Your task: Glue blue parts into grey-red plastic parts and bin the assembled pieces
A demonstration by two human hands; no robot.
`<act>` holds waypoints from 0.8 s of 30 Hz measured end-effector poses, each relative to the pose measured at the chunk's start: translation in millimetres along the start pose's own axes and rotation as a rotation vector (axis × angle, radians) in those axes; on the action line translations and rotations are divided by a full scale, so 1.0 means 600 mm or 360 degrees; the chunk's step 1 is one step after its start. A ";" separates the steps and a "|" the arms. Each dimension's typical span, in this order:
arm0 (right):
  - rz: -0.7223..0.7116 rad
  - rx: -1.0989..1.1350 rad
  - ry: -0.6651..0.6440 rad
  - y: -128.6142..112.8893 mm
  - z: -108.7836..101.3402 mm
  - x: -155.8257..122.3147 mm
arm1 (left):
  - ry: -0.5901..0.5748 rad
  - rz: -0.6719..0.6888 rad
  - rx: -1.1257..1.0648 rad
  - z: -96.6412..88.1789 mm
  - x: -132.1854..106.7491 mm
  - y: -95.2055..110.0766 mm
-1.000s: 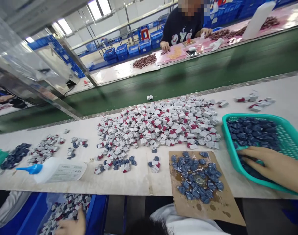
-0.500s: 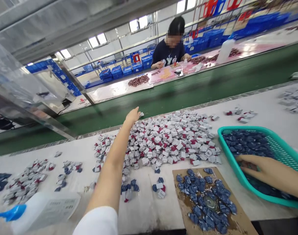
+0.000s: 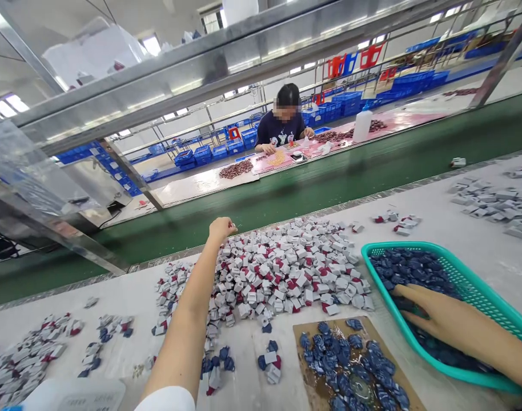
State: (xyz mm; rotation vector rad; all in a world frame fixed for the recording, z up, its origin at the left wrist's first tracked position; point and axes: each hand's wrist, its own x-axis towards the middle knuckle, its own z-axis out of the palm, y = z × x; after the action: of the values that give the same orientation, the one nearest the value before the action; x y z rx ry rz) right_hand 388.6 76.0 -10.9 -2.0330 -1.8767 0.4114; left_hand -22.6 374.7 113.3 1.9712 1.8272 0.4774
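The right hand (image 3: 432, 319) lies inside a teal plastic mesh basket (image 3: 458, 279) at the lower right, its fingers stretched out and pushed in among dark blue pieces (image 3: 410, 271); whether it grips any of them cannot be told. The left hand (image 3: 220, 229) is curled almost shut at the far edge of a large pile of white-and-red pieces (image 3: 286, 279) in the lower middle, though it is unclear whether anything is pinched inside it. A white sleeve (image 3: 164, 399) shows on that forearm at the bottom edge. Between the pile and the basket, at the bottom, a stained cardboard sheet (image 3: 306, 365) carries a layer of blue pieces (image 3: 338, 359). Smaller scattered heaps of white-and-red pieces (image 3: 25, 359) lie at the lower left of the table (image 3: 501, 268), and pale grey pieces (image 3: 492, 200) at the right. Beyond a green belt (image 3: 329, 182), a seated co-worker (image 3: 282, 123) faces the camera at a second table, beside a white bottle (image 3: 362, 125) and a heap of reddish-brown pieces (image 3: 236, 169). Blue crates (image 3: 201, 154) stand farther back.
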 end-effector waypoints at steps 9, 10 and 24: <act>-0.0057 0.0436 -0.0056 -0.026 -0.024 -0.018 | 0.0240 -0.0089 -0.0983 0.000 -0.218 -0.020; -0.0031 0.0498 -0.0058 -0.027 -0.026 -0.028 | 0.0243 -0.0127 -0.1099 0.011 -0.253 -0.021; 0.0175 0.1071 -0.0235 -0.086 -0.063 -0.112 | -0.0177 -0.0649 -0.1891 0.171 -0.537 0.025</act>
State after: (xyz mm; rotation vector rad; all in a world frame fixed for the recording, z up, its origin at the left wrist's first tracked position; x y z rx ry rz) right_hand 352.8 10.7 44.2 -1.6686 -1.4236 1.0798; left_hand 15.5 46.1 41.4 0.7834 1.2816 0.9786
